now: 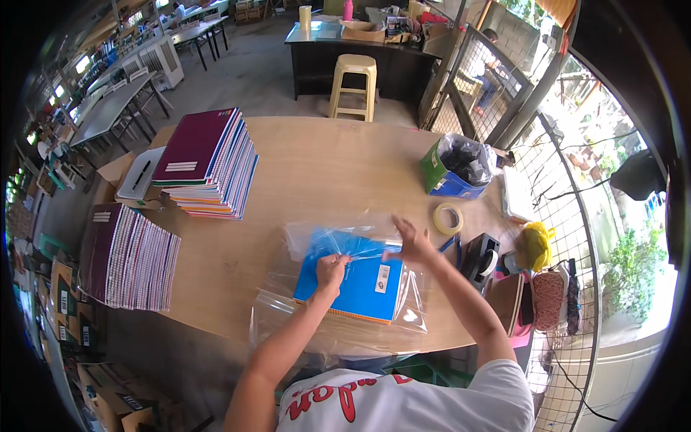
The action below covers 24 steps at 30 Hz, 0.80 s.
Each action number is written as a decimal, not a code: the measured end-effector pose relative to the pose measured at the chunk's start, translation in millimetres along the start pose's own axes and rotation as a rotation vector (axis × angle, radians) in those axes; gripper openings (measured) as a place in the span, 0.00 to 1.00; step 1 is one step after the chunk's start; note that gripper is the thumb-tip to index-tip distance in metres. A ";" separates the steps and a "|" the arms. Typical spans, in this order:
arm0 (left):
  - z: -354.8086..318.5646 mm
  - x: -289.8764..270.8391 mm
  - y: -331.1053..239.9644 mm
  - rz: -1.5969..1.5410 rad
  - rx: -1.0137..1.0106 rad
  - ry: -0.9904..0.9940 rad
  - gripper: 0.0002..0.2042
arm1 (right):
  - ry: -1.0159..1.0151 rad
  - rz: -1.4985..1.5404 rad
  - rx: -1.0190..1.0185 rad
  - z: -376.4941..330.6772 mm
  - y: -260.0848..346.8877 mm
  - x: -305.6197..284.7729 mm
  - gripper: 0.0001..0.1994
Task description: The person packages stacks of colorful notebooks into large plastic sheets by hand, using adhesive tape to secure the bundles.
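Observation:
A blue spiral notebook with a white barcode label lies in front of me on the wooden table. Clear plastic film is spread under and around it, and part of it rises over the far edge of the cover. My left hand pinches the film above the middle of the notebook, its fingers closed. Over the notebook's far right corner, my right hand is raised with fingers spread, beside the film and holding nothing that I can see.
Two tall stacks of spiral notebooks stand at the left. On the right are a tape roll, a tape dispenser, a bag-lined box and a yellow bundle. A stool stands beyond the table.

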<state>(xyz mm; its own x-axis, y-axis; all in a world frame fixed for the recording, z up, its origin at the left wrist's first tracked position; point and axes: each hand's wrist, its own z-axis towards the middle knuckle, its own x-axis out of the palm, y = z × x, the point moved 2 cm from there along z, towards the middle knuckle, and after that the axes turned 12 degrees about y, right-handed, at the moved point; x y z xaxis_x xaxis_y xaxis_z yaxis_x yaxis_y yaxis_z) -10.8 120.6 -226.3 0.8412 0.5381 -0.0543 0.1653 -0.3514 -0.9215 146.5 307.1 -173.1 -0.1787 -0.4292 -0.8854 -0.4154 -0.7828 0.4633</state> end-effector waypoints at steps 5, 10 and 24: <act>17.4 11.5 21.6 0.024 0.135 0.056 0.13 | 0.302 0.036 0.398 106.2 -46.9 -14.3 0.52; -7.1 17.3 7.4 -0.045 0.091 0.010 0.17 | 0.173 -0.270 0.337 145.1 18.4 -23.6 0.49; 9.2 8.8 32.1 -0.349 0.082 0.106 0.15 | 0.627 0.540 -0.753 71.7 184.7 0.8 0.44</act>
<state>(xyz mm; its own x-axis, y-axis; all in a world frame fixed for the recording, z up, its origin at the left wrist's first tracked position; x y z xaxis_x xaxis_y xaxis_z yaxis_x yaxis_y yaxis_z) -2.8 121.0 -259.9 0.7908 0.5309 0.3047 0.4134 -0.0960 -0.9055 5.8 194.5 -91.0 0.3974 -0.7798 -0.4837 0.2648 -0.4073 0.8741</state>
